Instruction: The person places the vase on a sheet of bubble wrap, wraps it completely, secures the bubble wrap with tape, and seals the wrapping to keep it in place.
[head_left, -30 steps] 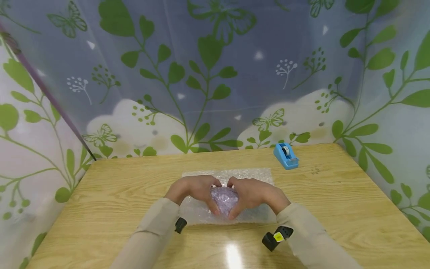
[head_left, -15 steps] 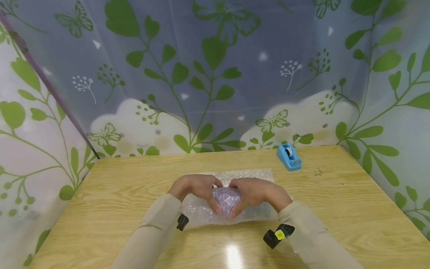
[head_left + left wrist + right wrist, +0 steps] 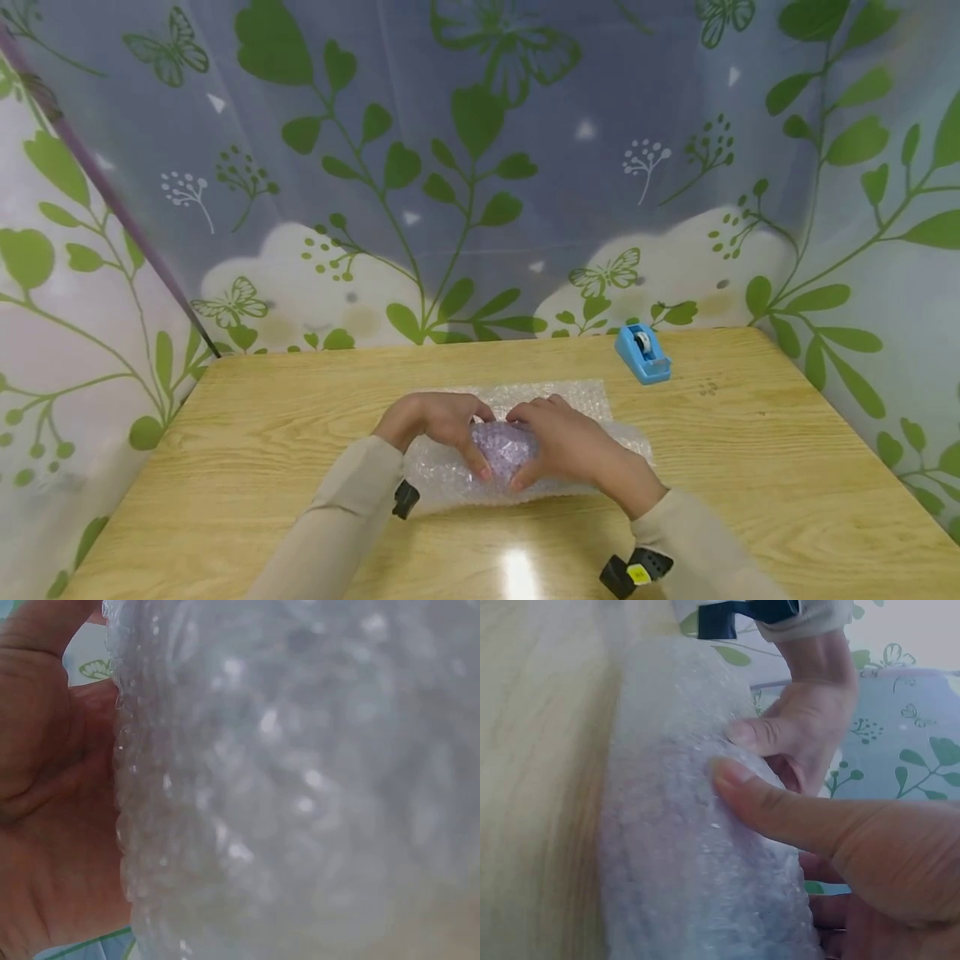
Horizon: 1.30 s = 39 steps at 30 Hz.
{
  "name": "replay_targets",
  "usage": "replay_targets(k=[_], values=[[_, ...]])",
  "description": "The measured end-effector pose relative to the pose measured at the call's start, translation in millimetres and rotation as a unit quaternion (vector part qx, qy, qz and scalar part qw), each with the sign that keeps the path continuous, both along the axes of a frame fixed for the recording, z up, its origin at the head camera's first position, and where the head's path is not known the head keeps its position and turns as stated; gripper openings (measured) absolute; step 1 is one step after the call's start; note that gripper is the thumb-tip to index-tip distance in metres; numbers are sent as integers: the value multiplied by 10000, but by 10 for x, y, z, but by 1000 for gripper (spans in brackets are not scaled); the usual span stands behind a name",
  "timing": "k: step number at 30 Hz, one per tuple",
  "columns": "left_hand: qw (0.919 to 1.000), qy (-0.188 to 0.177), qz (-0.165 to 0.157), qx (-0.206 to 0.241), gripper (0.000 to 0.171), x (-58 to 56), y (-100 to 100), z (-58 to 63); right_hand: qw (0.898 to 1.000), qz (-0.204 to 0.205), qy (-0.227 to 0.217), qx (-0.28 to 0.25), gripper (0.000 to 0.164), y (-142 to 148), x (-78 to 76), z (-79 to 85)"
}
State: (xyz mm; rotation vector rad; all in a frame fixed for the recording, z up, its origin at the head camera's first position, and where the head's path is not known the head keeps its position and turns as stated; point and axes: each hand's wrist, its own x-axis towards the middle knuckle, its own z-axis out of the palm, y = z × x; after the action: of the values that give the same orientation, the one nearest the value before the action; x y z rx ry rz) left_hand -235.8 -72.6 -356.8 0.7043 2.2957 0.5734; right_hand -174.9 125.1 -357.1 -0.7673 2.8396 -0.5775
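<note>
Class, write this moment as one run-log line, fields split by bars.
left hand: holds purple bubble-wrapped bundle | right hand: holds same bundle | blue tape dispenser: on table, untouched

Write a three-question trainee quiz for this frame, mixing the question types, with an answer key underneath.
1. Short answer: in the head view, what tint does the bubble-wrapped bundle show between the left hand and the right hand?
2. True or false: only the right hand touches that bubble-wrapped bundle.
3. Multiple choice: which blue item stands toward the far edge of the table, on the person's right? A) scissors; B) tape dispenser; C) mug.

Key:
1. Pale purple.
2. False: both hands hold it; the right wrist view shows both thumbs on it.
3. B.
</note>
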Motion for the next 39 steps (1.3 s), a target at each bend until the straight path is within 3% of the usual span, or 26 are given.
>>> replay_targets(k=[8, 17, 22, 27, 32, 39], values=[[9999, 33, 33, -114, 80, 3, 10, 10, 9970, 271, 699, 199, 69, 52, 151, -18], [9998, -150, 129, -20, 83, -9, -4, -12, 9905, 677, 885, 801, 76, 67, 155, -22], [9984, -386, 384, 125, 82, -36, -40, -36, 9786, 671, 1532, 1195, 91, -5, 162, -150], [9965, -644, 447, 277, 77, -79, -58, -54, 9639, 562, 2231, 1337, 95, -53, 173, -246], [9945, -821, 483, 431, 67, -118, -74, -81, 9706, 453, 1961, 1321, 92, -62, 139, -240], [9941, -782, 708, 243, 78, -112, -88, -95, 9750, 482, 1665, 1390, 92, -51, 89, -222]])
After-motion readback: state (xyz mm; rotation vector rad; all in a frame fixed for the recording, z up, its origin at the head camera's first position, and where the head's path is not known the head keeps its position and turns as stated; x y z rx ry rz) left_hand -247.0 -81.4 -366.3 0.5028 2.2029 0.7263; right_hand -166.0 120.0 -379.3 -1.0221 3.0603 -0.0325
